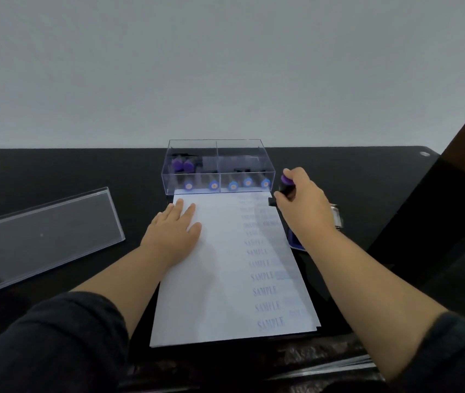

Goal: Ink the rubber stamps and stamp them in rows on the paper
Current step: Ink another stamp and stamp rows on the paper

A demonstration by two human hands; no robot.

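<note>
A white paper sheet [225,273] lies on the black table, with columns of blue "SAMPLE" prints down its right side. My left hand [173,231] rests flat on the sheet's upper left, fingers straight. My right hand [301,201] grips a rubber stamp [284,186] with a purple knob and black body, held at the paper's top right corner. Whether its face touches the paper is hidden by the hand. A blue ink pad [295,241] peeks out under my right wrist, beside the paper's right edge.
A clear plastic box [218,154] with two compartments stands just beyond the paper, holding several more stamps with purple and blue knobs. Its clear lid [41,234] lies on the table to the left. A small metal object [336,215] sits right of my right hand.
</note>
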